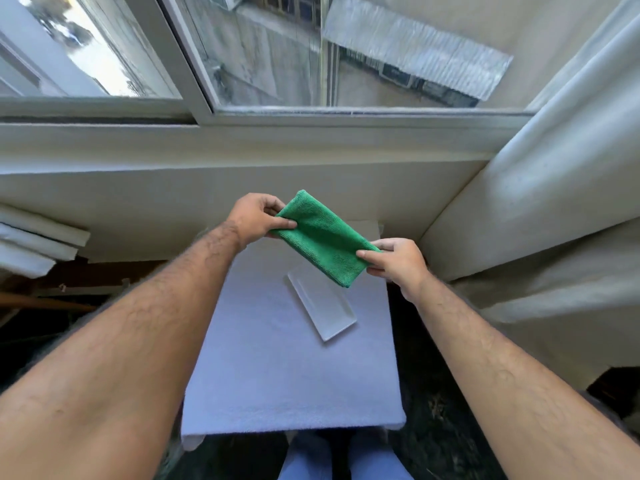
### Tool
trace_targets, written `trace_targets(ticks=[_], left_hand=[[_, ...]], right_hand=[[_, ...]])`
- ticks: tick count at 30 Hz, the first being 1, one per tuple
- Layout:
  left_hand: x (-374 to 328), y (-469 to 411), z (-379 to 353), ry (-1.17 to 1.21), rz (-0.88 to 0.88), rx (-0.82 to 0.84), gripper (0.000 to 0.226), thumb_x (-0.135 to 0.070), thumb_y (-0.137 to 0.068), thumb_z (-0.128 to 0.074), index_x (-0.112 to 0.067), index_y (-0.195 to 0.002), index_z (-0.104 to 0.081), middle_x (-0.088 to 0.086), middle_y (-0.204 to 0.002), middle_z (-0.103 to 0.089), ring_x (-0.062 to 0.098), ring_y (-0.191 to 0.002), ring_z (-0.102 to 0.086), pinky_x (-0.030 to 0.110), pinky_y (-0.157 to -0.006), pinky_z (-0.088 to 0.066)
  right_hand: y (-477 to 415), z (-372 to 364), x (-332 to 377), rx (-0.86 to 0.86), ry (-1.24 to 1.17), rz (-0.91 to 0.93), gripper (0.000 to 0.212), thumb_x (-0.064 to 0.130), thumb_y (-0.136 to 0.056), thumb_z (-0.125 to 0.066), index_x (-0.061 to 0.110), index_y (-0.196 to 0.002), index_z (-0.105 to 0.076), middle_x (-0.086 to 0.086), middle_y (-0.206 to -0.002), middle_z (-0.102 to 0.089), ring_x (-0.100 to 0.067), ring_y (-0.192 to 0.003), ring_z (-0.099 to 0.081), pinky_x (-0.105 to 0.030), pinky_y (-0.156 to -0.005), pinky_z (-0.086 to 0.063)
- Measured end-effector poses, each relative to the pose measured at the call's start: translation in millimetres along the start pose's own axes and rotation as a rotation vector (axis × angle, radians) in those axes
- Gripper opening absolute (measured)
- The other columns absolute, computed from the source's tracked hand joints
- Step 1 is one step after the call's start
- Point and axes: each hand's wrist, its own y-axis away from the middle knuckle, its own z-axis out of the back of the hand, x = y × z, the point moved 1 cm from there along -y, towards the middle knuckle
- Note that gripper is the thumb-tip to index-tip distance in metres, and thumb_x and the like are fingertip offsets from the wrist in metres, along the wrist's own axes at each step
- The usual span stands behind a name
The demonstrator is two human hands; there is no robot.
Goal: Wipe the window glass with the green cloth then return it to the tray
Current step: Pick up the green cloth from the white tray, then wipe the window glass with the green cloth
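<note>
A folded green cloth [322,237] is stretched between both hands in mid-air. My left hand [254,216] pinches its far left end, and my right hand [398,259] pinches its near right end. Below the cloth, a white rectangular tray [325,311] lies empty on a small table covered with a pale towel [287,375]; the cloth hides the tray's far end. The window glass [311,50] spans the top of the view, above the sill.
A white sliding window frame [194,71] divides the panes. A wide sill ledge [207,178] runs below the glass. A pale curtain [554,168] hangs at the right. Rolled white sheets [34,237] lie at the left. Dark floor surrounds the table.
</note>
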Motion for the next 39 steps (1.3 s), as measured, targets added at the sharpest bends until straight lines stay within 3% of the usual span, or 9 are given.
trace_targets(ticks=[6,12,16,19,24,27,32,35,39], left_hand=[[-96,36,38,0.018,-0.137,-0.045,0.021,0.003,-0.082,-0.082,0.003,-0.101,-0.071,0.013,-0.087,-0.072,0.016,-0.069,-0.071,0.022,-0.062,-0.066],[-198,86,75,0.07,-0.293,-0.039,0.01,-0.004,-0.092,-0.074,-0.009,-0.099,-0.071,0.006,-0.094,-0.076,0.015,-0.08,-0.076,0.025,-0.07,-0.067],[-270,122,94,0.185,-0.406,-0.03,0.013,-0.002,-0.096,-0.068,-0.005,-0.109,-0.066,0.009,-0.106,-0.072,0.02,-0.097,-0.073,0.025,-0.08,-0.066],[-314,152,103,0.317,-0.477,0.0,0.014,0.001,-0.096,-0.065,-0.01,-0.102,-0.062,0.007,-0.103,-0.07,0.02,-0.098,-0.071,0.029,-0.084,-0.066],[-378,202,129,0.374,-0.58,-0.105,0.021,-0.001,-0.09,-0.074,-0.003,-0.11,-0.069,0.005,-0.096,-0.076,0.016,-0.085,-0.077,0.027,-0.067,-0.066],[-413,226,144,0.427,-0.673,-0.179,0.012,-0.005,-0.088,-0.077,-0.008,-0.098,-0.072,0.002,-0.088,-0.078,0.015,-0.078,-0.077,0.026,-0.062,-0.065],[-456,258,164,0.49,-0.774,-0.217,0.008,-0.016,-0.091,-0.077,-0.021,-0.088,-0.071,-0.009,-0.08,-0.079,0.011,-0.081,-0.077,0.031,-0.063,-0.066],[-480,275,174,0.532,-0.817,-0.208,0.009,-0.016,-0.096,-0.072,-0.022,-0.09,-0.068,-0.003,-0.094,-0.075,0.017,-0.092,-0.071,0.035,-0.065,-0.065],[-512,300,184,0.523,-0.9,-0.291,0.009,-0.014,-0.099,-0.068,-0.021,-0.093,-0.066,-0.001,-0.096,-0.069,0.019,-0.094,-0.066,0.03,-0.057,-0.063]], right_hand=[[44,31,98,-0.047,0.009,0.148,0.027,0.01,-0.088,-0.089,0.002,-0.113,-0.082,-0.011,-0.102,-0.083,-0.019,-0.088,-0.078,-0.026,-0.073,-0.066],[105,65,200,-0.059,-0.025,0.305,0.015,0.012,-0.086,-0.092,0.013,-0.095,-0.079,-0.006,-0.094,-0.083,-0.014,-0.077,-0.079,-0.025,-0.071,-0.068],[148,85,263,-0.071,-0.085,0.424,0.011,0.009,-0.089,-0.089,0.01,-0.093,-0.078,0.0,-0.079,-0.082,-0.009,-0.064,-0.078,-0.021,-0.062,-0.067],[180,96,301,-0.076,-0.106,0.507,0.009,0.009,-0.092,-0.085,0.01,-0.09,-0.077,0.001,-0.072,-0.082,-0.01,-0.063,-0.078,-0.02,-0.06,-0.066],[234,113,361,-0.075,-0.048,0.627,0.017,0.012,-0.099,-0.079,-0.001,-0.11,-0.076,-0.013,-0.09,-0.08,-0.013,-0.061,-0.08,-0.023,-0.061,-0.067],[266,115,393,-0.071,-0.033,0.715,0.013,0.01,-0.102,-0.075,0.001,-0.11,-0.071,-0.015,-0.09,-0.078,-0.012,-0.057,-0.079,-0.022,-0.056,-0.065],[306,110,435,-0.127,0.025,0.828,0.018,0.013,-0.104,-0.072,-0.001,-0.114,-0.068,-0.02,-0.103,-0.076,-0.03,-0.073,-0.076,-0.033,-0.07,-0.062],[325,106,457,-0.153,0.063,0.881,0.017,0.016,-0.106,-0.071,0.001,-0.113,-0.069,-0.018,-0.1,-0.078,-0.026,-0.071,-0.076,-0.033,-0.067,-0.063],[344,102,486,-0.168,0.071,0.972,0.011,0.018,-0.107,-0.069,0.009,-0.102,-0.068,-0.007,-0.084,-0.079,-0.02,-0.066,-0.077,-0.031,-0.065,-0.064]])
